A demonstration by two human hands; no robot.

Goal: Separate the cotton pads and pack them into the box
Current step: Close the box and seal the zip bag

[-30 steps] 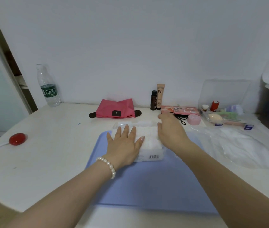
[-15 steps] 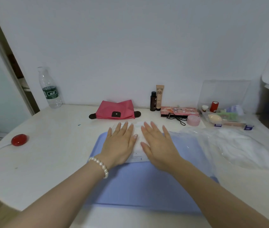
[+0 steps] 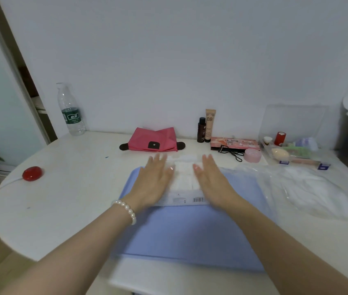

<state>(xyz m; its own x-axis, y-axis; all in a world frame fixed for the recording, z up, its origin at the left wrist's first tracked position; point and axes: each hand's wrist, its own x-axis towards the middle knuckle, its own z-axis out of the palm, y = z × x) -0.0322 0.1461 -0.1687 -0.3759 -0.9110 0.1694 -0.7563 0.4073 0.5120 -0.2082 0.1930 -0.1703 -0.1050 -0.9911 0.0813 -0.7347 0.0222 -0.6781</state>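
The flat white pack of cotton pads in clear wrap (image 3: pixel 184 179) lies between my two hands on the pale blue rectangular mat (image 3: pixel 190 231), its barcode edge nearest me. My left hand (image 3: pixel 154 184) rests flat on its left side, fingers straight and slightly spread; my right hand (image 3: pixel 213 182) lies flat on its right side, fingers straight and close together. Neither pinches anything. Beyond my fingertips sits a pink fabric pouch (image 3: pixel 152 141). Right of my right fingers lie a crumpled clear plastic bag (image 3: pixel 309 188) and a clear plastic box of cosmetics (image 3: pixel 292 133).
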